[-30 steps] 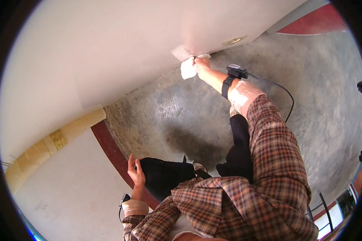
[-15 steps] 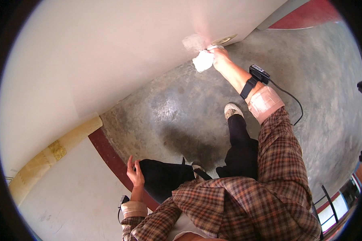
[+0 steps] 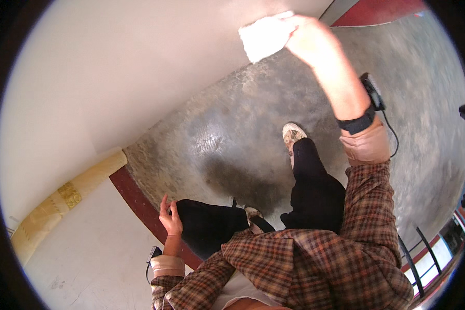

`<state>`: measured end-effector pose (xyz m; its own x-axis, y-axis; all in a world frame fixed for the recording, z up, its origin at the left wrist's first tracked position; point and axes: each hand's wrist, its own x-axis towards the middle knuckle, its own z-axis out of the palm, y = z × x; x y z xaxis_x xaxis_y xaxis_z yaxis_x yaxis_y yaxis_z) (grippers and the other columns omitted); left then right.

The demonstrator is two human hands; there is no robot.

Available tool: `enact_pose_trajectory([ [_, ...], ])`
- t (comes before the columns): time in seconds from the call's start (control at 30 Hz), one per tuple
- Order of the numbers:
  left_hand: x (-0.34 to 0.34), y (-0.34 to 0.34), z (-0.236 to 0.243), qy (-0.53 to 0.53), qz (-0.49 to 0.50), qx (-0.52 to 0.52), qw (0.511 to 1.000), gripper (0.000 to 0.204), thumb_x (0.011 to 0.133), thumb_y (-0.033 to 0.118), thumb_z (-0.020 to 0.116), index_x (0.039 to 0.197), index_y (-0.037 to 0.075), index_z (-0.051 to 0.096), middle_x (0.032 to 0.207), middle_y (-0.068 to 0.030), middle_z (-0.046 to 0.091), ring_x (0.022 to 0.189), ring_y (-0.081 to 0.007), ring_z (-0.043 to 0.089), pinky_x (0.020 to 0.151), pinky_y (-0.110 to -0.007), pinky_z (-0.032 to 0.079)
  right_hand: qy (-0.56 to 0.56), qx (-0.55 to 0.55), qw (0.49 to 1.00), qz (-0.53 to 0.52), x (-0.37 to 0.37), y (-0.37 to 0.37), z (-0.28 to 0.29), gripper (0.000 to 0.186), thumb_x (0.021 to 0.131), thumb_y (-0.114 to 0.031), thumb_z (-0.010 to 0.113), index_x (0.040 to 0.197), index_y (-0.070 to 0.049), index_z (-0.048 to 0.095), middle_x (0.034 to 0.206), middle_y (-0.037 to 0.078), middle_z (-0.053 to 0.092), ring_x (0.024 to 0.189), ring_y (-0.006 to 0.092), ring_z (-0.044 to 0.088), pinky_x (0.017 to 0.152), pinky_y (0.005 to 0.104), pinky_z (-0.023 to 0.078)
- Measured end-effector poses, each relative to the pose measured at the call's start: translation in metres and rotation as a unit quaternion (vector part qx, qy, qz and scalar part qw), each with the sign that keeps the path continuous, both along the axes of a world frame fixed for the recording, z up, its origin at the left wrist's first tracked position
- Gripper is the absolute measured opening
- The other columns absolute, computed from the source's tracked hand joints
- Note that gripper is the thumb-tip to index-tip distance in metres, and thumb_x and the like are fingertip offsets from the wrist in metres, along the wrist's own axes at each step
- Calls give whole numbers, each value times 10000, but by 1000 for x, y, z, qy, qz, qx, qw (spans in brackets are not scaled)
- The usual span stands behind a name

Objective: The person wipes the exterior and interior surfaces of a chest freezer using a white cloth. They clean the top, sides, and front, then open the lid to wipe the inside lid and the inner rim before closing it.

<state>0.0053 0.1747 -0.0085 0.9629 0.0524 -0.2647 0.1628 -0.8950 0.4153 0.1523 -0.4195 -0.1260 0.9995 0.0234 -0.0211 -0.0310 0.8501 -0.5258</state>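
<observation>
My right hand (image 3: 306,36) grips a folded white cloth (image 3: 265,37) against the pale wall (image 3: 113,62), high in the head view near the wall's right end. The cloth is washed out by light. My left hand (image 3: 171,217) is open, with its fingers loosely spread beside my left knee. Each forearm wears a small black strapped device with a cable. The oval metal fitting seen earlier on the wall is hidden behind the cloth or hand.
Below the wall is a mottled concrete floor (image 3: 237,119) under my feet. At left, a yellow padded strip (image 3: 46,217) and dark red border (image 3: 132,201) edge a lighter surface. A red panel (image 3: 377,11) stands top right, black rails (image 3: 434,258) lower right.
My right hand and the cloth have moved upward and to the right along the wall, passing over the metal fitting. My left hand stays by my knee.
</observation>
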Motion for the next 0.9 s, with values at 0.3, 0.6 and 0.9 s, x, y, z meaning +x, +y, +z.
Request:
enact_pose_trajectory([
  [0.3, 1, -2, 17, -1, -5, -41, 999, 403, 935, 174, 570, 1307, 22, 530, 882, -120, 702, 827, -181, 650, 821, -333, 506, 89, -66, 812, -573, -58, -75, 76, 319, 907, 2, 399, 1224, 33, 424, 1147, 144, 538, 1082, 297, 544, 988, 456, 439],
  [0.6, -5, 9, 20, -8, 8, -24, 1000, 403, 929, 181, 570, 1300, 27, 536, 873, -124, 705, 814, -189, 652, 831, -340, 503, 289, 68, 808, -508, 38, 14, -10, 151, 965, -142, 377, 1074, -87, 465, 883, 67, 540, 701, 202, 550, 585, 376, 495],
  [0.9, 5, -4, 6, -9, -24, -36, 999, 395, 921, 175, 574, 1282, 15, 550, 874, -123, 700, 810, -193, 647, 809, -340, 500, 307, 40, 902, -301, 13, 101, 45, 249, 984, -84, 375, 1230, -99, 348, 728, 27, 448, 535, 110, 474, 439, 252, 411],
])
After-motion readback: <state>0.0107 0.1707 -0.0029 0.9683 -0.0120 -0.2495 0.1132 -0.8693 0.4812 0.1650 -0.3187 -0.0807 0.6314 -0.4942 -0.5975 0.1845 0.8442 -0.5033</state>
